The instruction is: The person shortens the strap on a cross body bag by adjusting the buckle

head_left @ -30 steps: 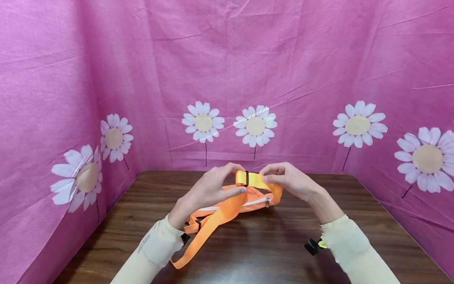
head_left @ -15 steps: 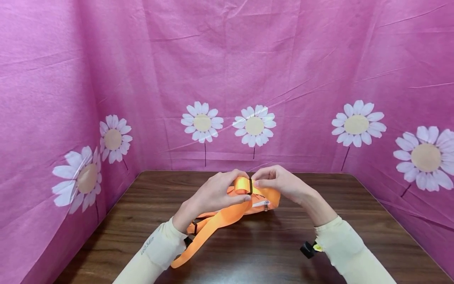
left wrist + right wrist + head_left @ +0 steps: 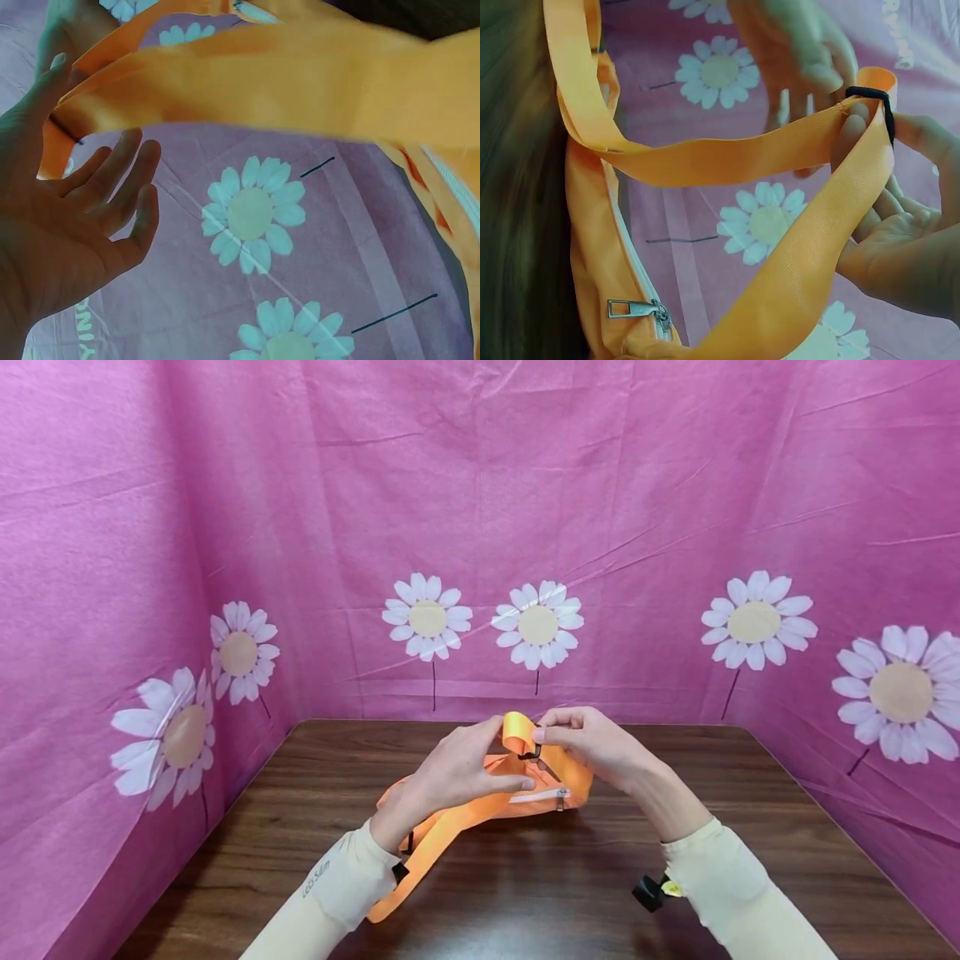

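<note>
An orange zippered bag lies on the table, its orange strap raised in a small loop through a black slider buckle. My right hand pinches the strap at the slider, thumb on the near side. My left hand is at the left of the loop, its thumb and fingers spread apart. In the left wrist view the left hand's fingers are loosely bent, with no firm hold showing. A long strap length passes beneath that hand toward the table's front.
The brown wooden table carries the bag. A pink cloth with daisies stands round its back and sides. A silver zipper pull hangs at the end of the bag's white zipper.
The slider has tilted from upright to nearly flat, and the loop now stands higher above it. My right hand has shifted left onto the slider. The left hand has loosened from the strap.
</note>
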The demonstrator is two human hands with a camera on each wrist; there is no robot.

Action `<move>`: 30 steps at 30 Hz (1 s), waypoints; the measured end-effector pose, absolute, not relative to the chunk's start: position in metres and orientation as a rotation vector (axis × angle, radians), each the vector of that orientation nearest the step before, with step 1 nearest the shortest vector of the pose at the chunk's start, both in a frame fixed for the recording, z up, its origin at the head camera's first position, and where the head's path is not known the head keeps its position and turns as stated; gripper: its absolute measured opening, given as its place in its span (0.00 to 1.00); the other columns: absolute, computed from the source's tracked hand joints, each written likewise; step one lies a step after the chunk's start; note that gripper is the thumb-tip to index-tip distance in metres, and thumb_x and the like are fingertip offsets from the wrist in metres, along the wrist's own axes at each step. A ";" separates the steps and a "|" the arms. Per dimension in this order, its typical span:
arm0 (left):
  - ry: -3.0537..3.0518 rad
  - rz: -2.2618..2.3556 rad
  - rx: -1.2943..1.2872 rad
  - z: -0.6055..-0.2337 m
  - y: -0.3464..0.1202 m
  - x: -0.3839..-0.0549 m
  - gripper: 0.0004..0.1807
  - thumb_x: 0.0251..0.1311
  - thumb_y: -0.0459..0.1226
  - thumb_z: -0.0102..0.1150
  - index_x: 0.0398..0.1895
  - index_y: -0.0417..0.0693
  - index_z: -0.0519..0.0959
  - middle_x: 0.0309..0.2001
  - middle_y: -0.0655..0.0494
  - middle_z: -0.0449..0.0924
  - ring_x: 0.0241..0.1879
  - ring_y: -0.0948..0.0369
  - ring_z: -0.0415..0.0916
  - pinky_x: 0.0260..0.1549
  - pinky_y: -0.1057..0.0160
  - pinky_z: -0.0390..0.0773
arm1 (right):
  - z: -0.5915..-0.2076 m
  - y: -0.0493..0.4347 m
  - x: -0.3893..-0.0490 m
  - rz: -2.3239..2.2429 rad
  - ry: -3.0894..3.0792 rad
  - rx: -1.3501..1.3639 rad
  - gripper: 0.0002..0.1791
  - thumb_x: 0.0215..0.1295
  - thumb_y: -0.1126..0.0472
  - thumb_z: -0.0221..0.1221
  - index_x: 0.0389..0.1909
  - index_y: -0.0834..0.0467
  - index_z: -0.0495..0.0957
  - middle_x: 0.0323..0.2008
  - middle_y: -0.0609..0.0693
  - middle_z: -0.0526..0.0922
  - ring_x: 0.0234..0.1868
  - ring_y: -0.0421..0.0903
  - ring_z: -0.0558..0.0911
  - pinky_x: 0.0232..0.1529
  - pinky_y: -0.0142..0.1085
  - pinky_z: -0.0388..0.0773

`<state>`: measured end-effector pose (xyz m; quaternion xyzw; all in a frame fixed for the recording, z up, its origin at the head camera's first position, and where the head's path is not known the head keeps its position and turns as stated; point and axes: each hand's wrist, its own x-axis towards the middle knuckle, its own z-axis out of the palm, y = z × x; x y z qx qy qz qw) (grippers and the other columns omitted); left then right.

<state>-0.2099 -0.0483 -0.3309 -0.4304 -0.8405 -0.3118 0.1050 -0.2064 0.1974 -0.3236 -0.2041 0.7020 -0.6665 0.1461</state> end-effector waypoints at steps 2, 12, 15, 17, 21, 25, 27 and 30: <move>-2.476 -0.948 -1.292 -0.332 -0.048 -0.211 0.33 0.56 0.56 0.74 0.60 0.56 0.73 0.48 0.68 0.81 0.46 0.68 0.78 0.44 0.65 0.78 | -0.323 0.198 -0.206 -1.972 1.948 -0.602 0.12 0.69 0.58 0.65 0.39 0.65 0.82 0.34 0.55 0.82 0.35 0.49 0.80 0.37 0.37 0.79; -2.327 -0.977 -1.370 -0.331 -0.049 -0.215 0.19 0.62 0.46 0.72 0.54 0.50 0.83 0.44 0.62 0.85 0.45 0.61 0.83 0.45 0.59 0.81 | -0.317 0.203 -0.205 -2.112 1.738 -0.715 0.07 0.73 0.64 0.58 0.37 0.62 0.83 0.32 0.56 0.83 0.37 0.51 0.82 0.43 0.38 0.78; -2.336 -0.939 -1.369 -0.329 -0.050 -0.214 0.22 0.62 0.46 0.72 0.57 0.49 0.82 0.47 0.61 0.86 0.47 0.64 0.82 0.46 0.61 0.80 | -0.316 0.204 -0.205 -2.122 1.740 -0.726 0.07 0.73 0.64 0.58 0.37 0.62 0.83 0.32 0.56 0.82 0.36 0.50 0.82 0.43 0.38 0.78; -2.346 -0.902 -1.357 -0.328 -0.051 -0.214 0.24 0.61 0.46 0.72 0.58 0.49 0.82 0.48 0.62 0.85 0.46 0.65 0.82 0.45 0.62 0.80 | -0.315 0.206 -0.205 -2.129 1.740 -0.730 0.07 0.73 0.65 0.58 0.37 0.61 0.84 0.32 0.55 0.83 0.36 0.50 0.82 0.43 0.38 0.78; -2.374 -0.804 -1.333 -0.328 -0.053 -0.217 0.26 0.58 0.47 0.74 0.59 0.50 0.83 0.46 0.64 0.86 0.35 0.64 0.80 0.35 0.64 0.78 | -0.312 0.210 -0.205 -2.161 1.731 -0.757 0.09 0.74 0.66 0.55 0.38 0.60 0.85 0.34 0.53 0.84 0.35 0.50 0.83 0.45 0.40 0.78; -2.416 -0.716 -1.328 -0.329 -0.055 -0.220 0.24 0.59 0.47 0.73 0.58 0.53 0.84 0.42 0.66 0.85 0.29 0.61 0.75 0.31 0.65 0.75 | -0.308 0.215 -0.204 -2.211 1.708 -0.789 0.11 0.74 0.67 0.53 0.37 0.60 0.84 0.33 0.52 0.85 0.35 0.49 0.83 0.45 0.39 0.77; -2.443 -0.676 -1.321 -0.330 -0.056 -0.222 0.24 0.59 0.48 0.73 0.58 0.55 0.84 0.41 0.68 0.85 0.28 0.62 0.74 0.31 0.65 0.75 | -0.306 0.218 -0.203 -2.235 1.700 -0.798 0.11 0.75 0.67 0.53 0.37 0.59 0.84 0.33 0.52 0.85 0.35 0.48 0.83 0.45 0.39 0.76; -2.476 -0.646 -1.309 -0.331 -0.058 -0.224 0.24 0.58 0.50 0.73 0.57 0.56 0.84 0.37 0.70 0.83 0.27 0.64 0.71 0.29 0.65 0.73 | -0.302 0.222 -0.203 -2.272 1.680 -0.807 0.12 0.76 0.67 0.52 0.37 0.60 0.84 0.33 0.52 0.85 0.34 0.48 0.83 0.46 0.38 0.76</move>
